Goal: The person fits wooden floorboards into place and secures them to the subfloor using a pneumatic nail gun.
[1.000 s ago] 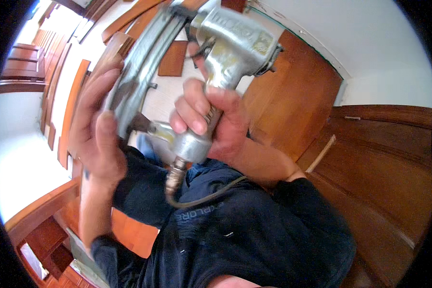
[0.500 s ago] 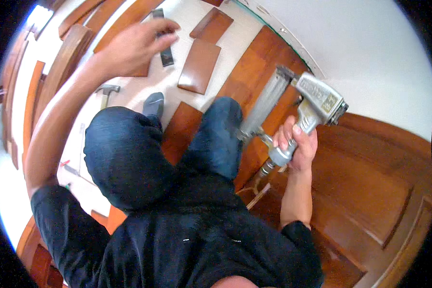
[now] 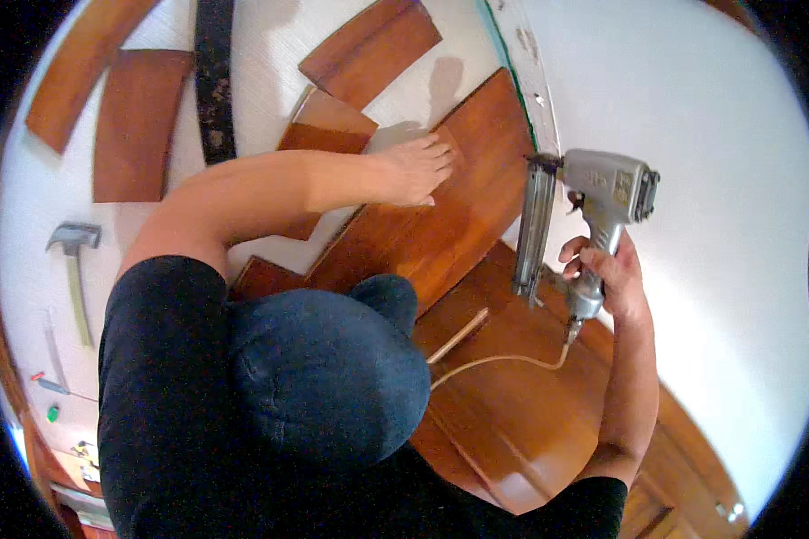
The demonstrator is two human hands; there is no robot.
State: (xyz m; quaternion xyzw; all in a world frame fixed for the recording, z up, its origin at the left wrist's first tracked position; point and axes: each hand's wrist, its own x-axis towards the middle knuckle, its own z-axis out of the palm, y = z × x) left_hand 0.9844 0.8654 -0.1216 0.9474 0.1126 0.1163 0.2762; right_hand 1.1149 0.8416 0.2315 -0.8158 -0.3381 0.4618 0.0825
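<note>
My left hand lies palm down on a laid reddish-brown floorboard, its fingers stretched out and holding nothing. In my right hand is a silver air nail gun, gripped by its handle. The nail gun is raised beside the white wall, with its long magazine over the edge of the boards. A pale air hose runs from the bottom of its handle. Close to my left forearm sits a short loose board.
Further loose boards lie on the pale underlay. A long black flat bar lies between them. Far left are a claw hammer and a small red-and-grey tool. A panelled wooden surface and a thin wood strip are at the right.
My left hand has come down and right, from above the loose boards onto the laid floorboard. My right hand has shifted right with the nail gun, now more upright. My body leans further forward.
</note>
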